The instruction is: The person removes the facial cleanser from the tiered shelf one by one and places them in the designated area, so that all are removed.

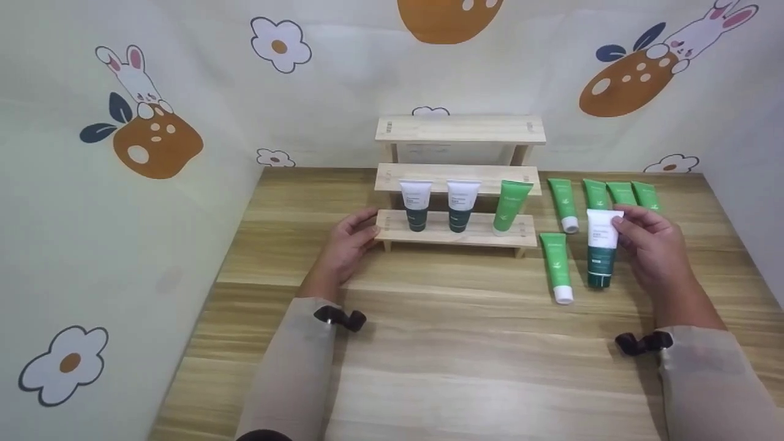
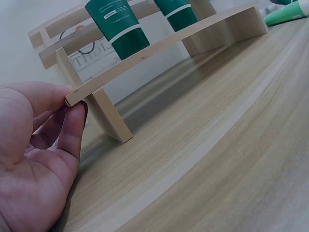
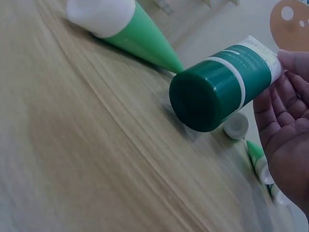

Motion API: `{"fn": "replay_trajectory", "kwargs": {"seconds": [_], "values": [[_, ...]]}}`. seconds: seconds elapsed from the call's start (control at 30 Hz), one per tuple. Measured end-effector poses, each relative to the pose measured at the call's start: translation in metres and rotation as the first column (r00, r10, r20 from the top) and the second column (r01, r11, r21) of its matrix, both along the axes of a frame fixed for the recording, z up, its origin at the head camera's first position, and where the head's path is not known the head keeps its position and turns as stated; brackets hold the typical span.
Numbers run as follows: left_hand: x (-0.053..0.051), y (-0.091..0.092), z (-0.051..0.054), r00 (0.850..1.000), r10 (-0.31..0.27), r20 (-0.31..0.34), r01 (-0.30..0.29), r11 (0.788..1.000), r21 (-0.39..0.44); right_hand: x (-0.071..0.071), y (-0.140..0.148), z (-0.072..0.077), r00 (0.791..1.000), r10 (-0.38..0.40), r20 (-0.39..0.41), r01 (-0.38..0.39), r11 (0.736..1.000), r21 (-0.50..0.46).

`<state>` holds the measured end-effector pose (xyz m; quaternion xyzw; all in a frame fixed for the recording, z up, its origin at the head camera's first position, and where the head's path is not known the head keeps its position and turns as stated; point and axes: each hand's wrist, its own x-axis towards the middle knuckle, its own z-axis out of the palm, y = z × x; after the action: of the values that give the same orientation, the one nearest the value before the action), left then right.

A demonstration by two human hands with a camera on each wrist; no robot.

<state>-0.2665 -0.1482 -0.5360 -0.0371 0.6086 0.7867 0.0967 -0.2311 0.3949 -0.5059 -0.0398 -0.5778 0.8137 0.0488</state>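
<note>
My left hand (image 1: 352, 245) pinches the left end of the bottom step of a three-tier wooden rack (image 1: 459, 233); in the left wrist view, thumb and fingers clasp the board's corner. In my right hand (image 1: 652, 245) is a white and dark green tube (image 1: 601, 251), pinched near its flat white end with its green cap pointing down toward me. The right wrist view shows that cap raised off the table. On the bottom step stand two smaller white and green tubes (image 1: 416, 205) and, to their right, a green tube (image 1: 512, 205) with its white cap down.
Right of the rack, a green tube (image 1: 556, 266) lies beside the held one. Several more green tubes (image 1: 562, 202) lie farther back, partly behind the right hand. The rack's middle step (image 1: 459, 174) and top step (image 1: 459, 130) rise toward the patterned backdrop (image 1: 343, 92).
</note>
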Motion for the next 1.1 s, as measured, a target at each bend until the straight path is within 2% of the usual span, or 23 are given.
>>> {"fn": "replay_trajectory", "kwargs": {"seconds": [0.2,0.33,0.57,0.83,1.0,1.1], "values": [[-0.001,0.000,-0.001,1.000,-0.002,-0.008,0.002,1.000,-0.003,-0.001,0.007,-0.003,0.999,0.029,0.046,-0.030,0.999,0.022],[-0.001,0.000,-0.001,1.000,0.001,0.003,-0.001,1.000,-0.007,-0.001,0.010,-0.006,0.996,0.050,0.076,-0.056,0.995,0.085],[0.000,-0.001,-0.001,1.000,-0.018,0.014,0.018,1.000,-0.001,-0.003,0.010,-0.011,0.993,0.114,0.039,-0.118,0.986,0.116],[0.000,-0.001,0.000,1.000,-0.010,0.018,0.010,1.000,0.004,-0.004,0.014,-0.014,0.965,0.239,0.110,-0.257,0.944,0.206],[0.000,-0.001,-0.001,1.000,-0.010,0.027,0.009,1.000,0.010,-0.004,0.013,-0.015,0.960,0.242,0.138,-0.270,0.933,0.239],[-0.001,-0.001,0.000,0.999,-0.012,0.030,0.012,1.000,0.006,-0.004,0.012,-0.016,0.962,0.224,0.154,-0.262,0.916,0.305]]}}
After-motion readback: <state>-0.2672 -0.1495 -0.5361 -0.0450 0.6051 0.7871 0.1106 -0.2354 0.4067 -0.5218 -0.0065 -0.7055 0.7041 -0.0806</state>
